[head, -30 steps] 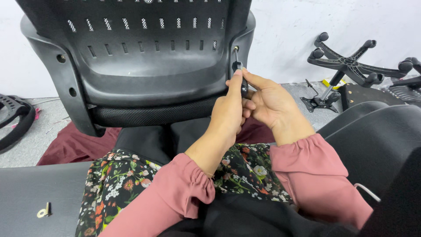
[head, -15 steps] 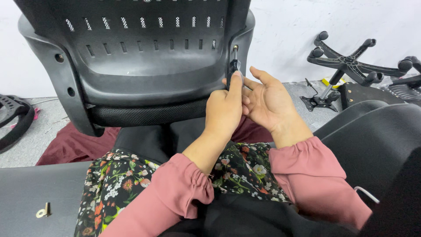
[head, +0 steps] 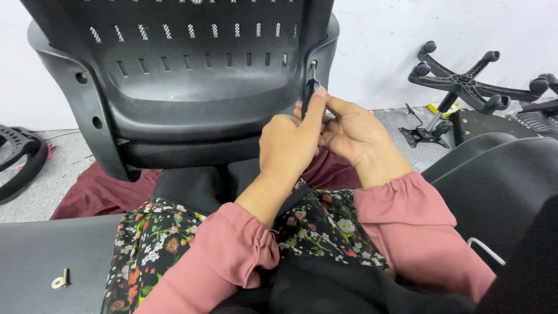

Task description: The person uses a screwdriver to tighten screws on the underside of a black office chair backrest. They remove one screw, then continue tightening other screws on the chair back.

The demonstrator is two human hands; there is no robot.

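Note:
A black plastic office chair back (head: 192, 70) with slotted vents stands upright in front of me. A screwdriver (head: 310, 87) with a dark handle points up into a screw hole on the back's right edge. My left hand (head: 289, 142) grips the screwdriver handle with the index finger stretched up along it. My right hand (head: 354, 134) sits just behind it, fingers touching the handle and the left hand. Both arms wear pink sleeves over a floral garment.
An upturned five-star chair base (head: 465, 81) with castors lies at the right by the wall. A black seat cushion (head: 500, 180) is at my right, a flat black panel with a small brass part (head: 60, 281) at lower left, and a black armrest piece (head: 20, 157) at far left.
Both hands have shifted slightly upward along the chair back's right edge. My right hand's fingers have closed in on the screwdriver, and the tool's shaft now shows in the hole.

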